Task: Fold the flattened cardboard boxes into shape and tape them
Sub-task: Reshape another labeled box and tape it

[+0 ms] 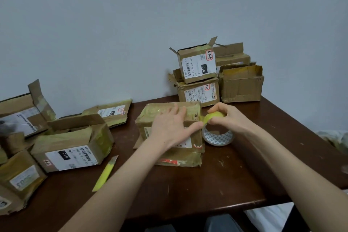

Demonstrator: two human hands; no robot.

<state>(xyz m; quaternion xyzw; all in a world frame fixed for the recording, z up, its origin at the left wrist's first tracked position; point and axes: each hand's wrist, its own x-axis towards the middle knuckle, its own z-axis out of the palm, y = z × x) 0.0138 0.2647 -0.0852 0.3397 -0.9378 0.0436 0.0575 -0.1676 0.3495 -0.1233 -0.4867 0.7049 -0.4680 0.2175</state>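
Observation:
A worn cardboard box (180,156) stands folded in the middle of the dark table (216,184). My left hand (171,126) lies flat on its top, fingers spread, the thumb pressing down a strip of yellow tape at the box's right edge. My right hand (228,117) grips the yellowish tape roll (214,116) just right of the box, with the strip running from the roll to the box. A second, larger tape roll (217,135) with a patterned core stands on the table under the right hand.
A yellow utility knife (105,173) lies left of the box. Several shaped boxes (71,147) crowd the table's left side, with flattened ones (111,112) behind. Stacked boxes (199,66) stand at the back against the wall. The table's front edge is near.

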